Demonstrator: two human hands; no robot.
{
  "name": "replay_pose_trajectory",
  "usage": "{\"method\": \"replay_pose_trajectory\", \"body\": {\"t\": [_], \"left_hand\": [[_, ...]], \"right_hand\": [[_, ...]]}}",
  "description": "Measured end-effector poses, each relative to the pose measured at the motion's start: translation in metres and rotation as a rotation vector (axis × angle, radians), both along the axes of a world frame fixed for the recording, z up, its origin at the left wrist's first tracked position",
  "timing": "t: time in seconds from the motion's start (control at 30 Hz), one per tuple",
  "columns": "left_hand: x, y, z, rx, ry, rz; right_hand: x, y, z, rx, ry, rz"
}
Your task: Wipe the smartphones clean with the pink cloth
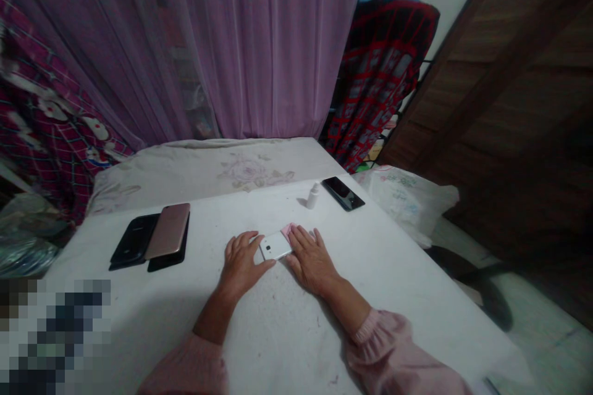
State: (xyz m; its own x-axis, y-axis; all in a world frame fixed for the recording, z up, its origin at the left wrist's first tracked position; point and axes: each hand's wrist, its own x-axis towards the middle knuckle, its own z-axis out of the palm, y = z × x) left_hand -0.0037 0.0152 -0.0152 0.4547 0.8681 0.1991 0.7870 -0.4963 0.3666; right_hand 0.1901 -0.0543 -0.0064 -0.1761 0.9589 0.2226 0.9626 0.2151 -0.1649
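Note:
A white smartphone [277,246] lies on the white table, its camera side up. My left hand [239,262] grips the phone's left end between the thumb and the fingers. Over the right end, my right hand [314,257] presses a small pink cloth [288,230] onto the phone. Most of the cloth is hidden under those fingers. Beyond my right hand stands a small white bottle [312,197], upright.
A black phone [343,193] lies by the table's right edge. On the left, a rose-gold phone [169,230] rests partly on dark phones [134,239]. Purple curtains [278,43] hang behind the table [278,333]. A plastic bag [407,200] is at the right.

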Motion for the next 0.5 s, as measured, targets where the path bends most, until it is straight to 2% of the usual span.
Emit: {"method": "replay_pose_trajectory", "body": {"t": [0.2,0.27,0.4,0.5], "left_hand": [[0.000,-0.001,0.001,0.002,-0.009,-0.003],[0.001,-0.001,0.001,-0.008,-0.014,0.001],[0.001,0.000,0.002,-0.022,-0.009,0.002],[0.001,0.000,0.003,-0.021,-0.002,-0.002]], "right_hand": [[-0.005,0.004,0.002,0.013,0.002,0.118],[0.002,0.007,0.001,-0.004,-0.007,0.079],[0.010,0.013,-0.001,-0.058,-0.006,-0.084],[-0.002,0.015,0.001,-0.070,0.029,-0.091]]}}
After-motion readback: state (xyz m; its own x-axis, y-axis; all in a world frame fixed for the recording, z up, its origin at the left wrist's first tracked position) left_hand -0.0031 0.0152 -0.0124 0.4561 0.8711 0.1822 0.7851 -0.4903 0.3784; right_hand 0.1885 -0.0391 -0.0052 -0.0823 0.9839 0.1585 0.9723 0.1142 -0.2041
